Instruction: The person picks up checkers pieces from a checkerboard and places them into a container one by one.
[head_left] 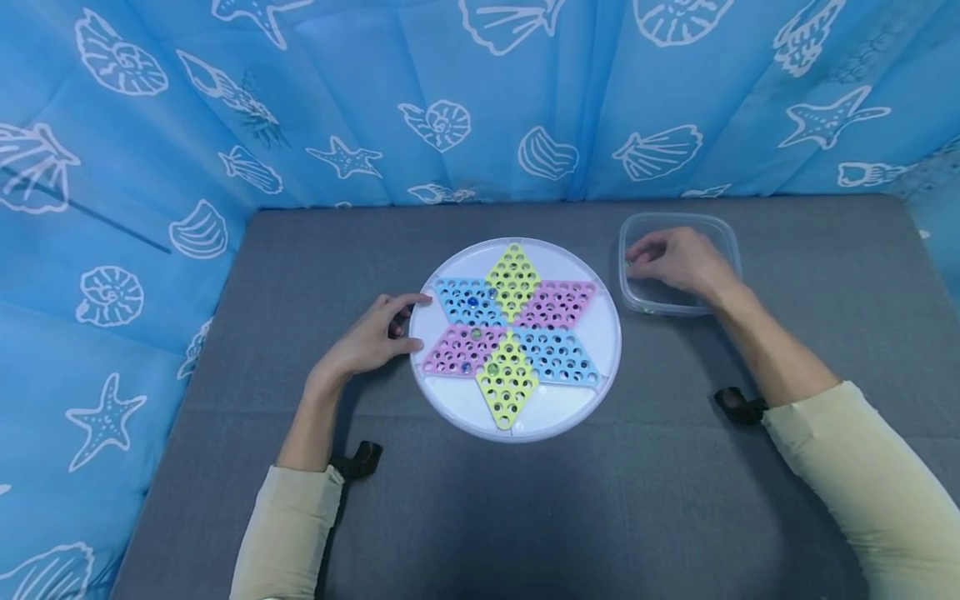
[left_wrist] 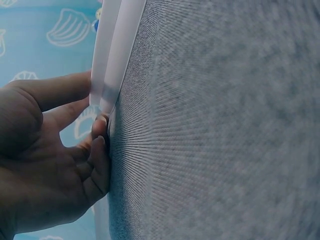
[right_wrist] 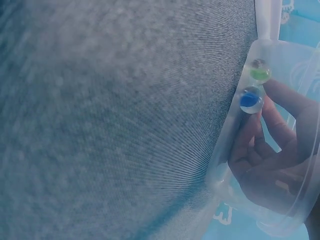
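A round white Chinese checkers board (head_left: 555,408) with a star of yellow, pink and blue perforated fields lies on the table. Several glass marbles sit on its left side, among them a dark blue marble (head_left: 472,302). My left hand (head_left: 372,335) holds the board's left rim, thumb and index finger over the edge and the other fingers curled low beside it. Inside a clear plastic box (head_left: 678,309), my right hand (head_left: 684,260) reaches down with bent, spread fingers. Through the box wall in the right wrist view, its fingertips meet a green marble (right_wrist: 260,73) and a blue marble (right_wrist: 251,100).
Both stand on a grey cloth-covered table (head_left: 517,508); the box is right of the board, near the back edge. Behind and to the left hangs a blue curtain (head_left: 480,167) with white shell prints. Black wrist mounts (head_left: 360,461) stick out below the forearms.
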